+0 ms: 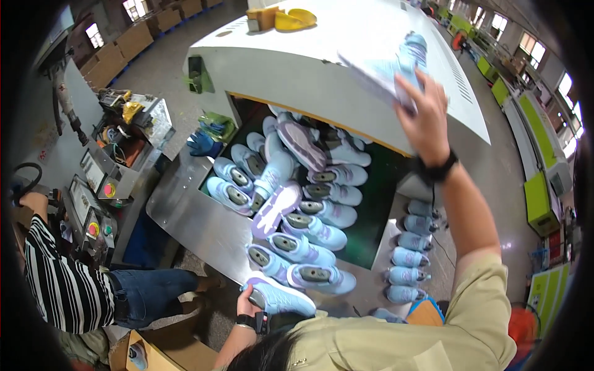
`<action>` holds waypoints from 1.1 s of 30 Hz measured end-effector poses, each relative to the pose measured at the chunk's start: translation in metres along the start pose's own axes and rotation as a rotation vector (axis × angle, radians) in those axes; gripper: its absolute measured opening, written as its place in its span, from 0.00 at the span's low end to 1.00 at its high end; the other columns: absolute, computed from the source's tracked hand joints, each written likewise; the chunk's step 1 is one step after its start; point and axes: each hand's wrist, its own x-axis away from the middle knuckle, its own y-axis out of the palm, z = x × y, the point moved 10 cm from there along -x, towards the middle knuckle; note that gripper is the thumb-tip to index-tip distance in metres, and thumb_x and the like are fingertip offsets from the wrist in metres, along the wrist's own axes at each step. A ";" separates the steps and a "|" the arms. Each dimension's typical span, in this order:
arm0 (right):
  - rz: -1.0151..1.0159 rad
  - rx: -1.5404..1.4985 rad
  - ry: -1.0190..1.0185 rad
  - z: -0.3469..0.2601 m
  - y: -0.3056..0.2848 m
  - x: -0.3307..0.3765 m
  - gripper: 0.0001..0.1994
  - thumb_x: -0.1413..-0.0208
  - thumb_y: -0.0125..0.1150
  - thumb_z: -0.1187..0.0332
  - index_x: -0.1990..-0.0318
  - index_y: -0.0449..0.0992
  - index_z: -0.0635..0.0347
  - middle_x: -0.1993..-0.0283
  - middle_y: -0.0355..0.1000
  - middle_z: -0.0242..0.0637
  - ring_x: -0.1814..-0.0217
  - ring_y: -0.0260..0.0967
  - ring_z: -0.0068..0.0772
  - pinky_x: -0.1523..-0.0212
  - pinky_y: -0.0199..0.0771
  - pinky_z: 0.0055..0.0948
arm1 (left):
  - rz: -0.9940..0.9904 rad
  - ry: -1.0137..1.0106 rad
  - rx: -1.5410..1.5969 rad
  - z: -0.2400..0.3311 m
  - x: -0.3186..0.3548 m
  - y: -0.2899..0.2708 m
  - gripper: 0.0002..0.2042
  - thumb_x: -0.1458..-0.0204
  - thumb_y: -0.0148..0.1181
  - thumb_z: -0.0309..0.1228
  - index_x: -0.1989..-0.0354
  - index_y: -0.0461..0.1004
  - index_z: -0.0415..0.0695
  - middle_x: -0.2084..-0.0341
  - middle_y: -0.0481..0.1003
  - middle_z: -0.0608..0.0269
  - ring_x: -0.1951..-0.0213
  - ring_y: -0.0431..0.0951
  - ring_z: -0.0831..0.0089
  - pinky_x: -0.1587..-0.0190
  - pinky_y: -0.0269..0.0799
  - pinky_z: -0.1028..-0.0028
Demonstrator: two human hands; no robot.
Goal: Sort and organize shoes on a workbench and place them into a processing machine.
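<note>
My left hand [245,304] is closed around the heel opening of a light blue sneaker [283,298] at the near edge of the metal table. My right hand [426,114] is raised at the far right, gripping another sneaker [374,75], tilted and motion-blurred over the white machine top. A light blue shoe part [413,51] shows just beyond my fingers; whether it belongs to the same sneaker I cannot tell. Between my hands, many light blue sneakers [318,233] crowd the table and the machine's opening. Some lie turned with purple-and-white soles [277,210] up.
The white machine hood [297,71] stands over the opening, with yellow objects [296,20] on top. Sneakers line a rack [408,256] at right. A blue glove [202,143] lies at the table's left corner. Another person in a striped shirt [65,278] works at left, beside a cardboard box [185,340].
</note>
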 end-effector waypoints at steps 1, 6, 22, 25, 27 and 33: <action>0.059 0.141 -0.066 0.004 0.021 -0.031 0.23 0.54 0.65 0.72 0.46 0.77 0.47 0.40 0.65 0.49 0.39 0.61 0.50 0.39 0.59 0.43 | 0.021 0.058 0.001 0.003 0.002 0.004 0.21 0.40 0.52 0.43 0.45 0.70 0.40 0.49 0.74 0.52 0.47 0.74 0.51 0.42 0.67 0.50; -0.584 0.251 0.213 0.105 0.201 -0.085 0.16 0.45 0.62 0.56 0.52 0.80 0.50 0.42 0.69 0.48 0.42 0.66 0.51 0.42 0.67 0.48 | -0.001 -0.058 -0.121 -0.005 -0.028 -0.006 0.20 0.41 0.53 0.43 0.46 0.72 0.42 0.53 0.77 0.55 0.52 0.77 0.57 0.49 0.72 0.55; -0.754 -0.983 0.760 -0.144 0.112 0.410 0.33 0.63 0.78 0.64 0.48 0.69 0.60 0.46 0.66 0.44 0.42 0.64 0.43 0.40 0.63 0.35 | -0.086 -0.152 -0.181 -0.013 -0.023 0.010 0.20 0.45 0.55 0.39 0.46 0.69 0.43 0.55 0.77 0.56 0.54 0.79 0.56 0.52 0.77 0.54; -0.729 -0.918 0.712 -0.125 0.067 0.348 0.34 0.63 0.79 0.61 0.48 0.68 0.60 0.45 0.65 0.40 0.41 0.63 0.36 0.39 0.62 0.32 | -0.102 -0.051 -0.068 -0.021 -0.054 -0.035 0.22 0.44 0.53 0.39 0.43 0.68 0.41 0.48 0.74 0.53 0.48 0.75 0.51 0.45 0.70 0.49; -0.482 -0.854 0.723 -0.069 0.020 0.289 0.34 0.60 0.77 0.58 0.46 0.66 0.60 0.49 0.67 0.42 0.44 0.64 0.37 0.42 0.64 0.33 | -0.100 -0.099 -0.095 -0.020 -0.032 -0.017 0.21 0.43 0.53 0.39 0.43 0.68 0.41 0.48 0.74 0.53 0.47 0.74 0.51 0.45 0.69 0.49; 0.200 -0.295 0.625 0.138 -0.071 0.052 0.37 0.53 0.72 0.51 0.43 0.62 0.64 0.43 0.64 0.56 0.40 0.61 0.46 0.40 0.62 0.40 | -0.096 -0.056 0.045 -0.020 -0.019 -0.023 0.21 0.43 0.55 0.34 0.42 0.67 0.40 0.47 0.73 0.52 0.46 0.73 0.52 0.41 0.65 0.50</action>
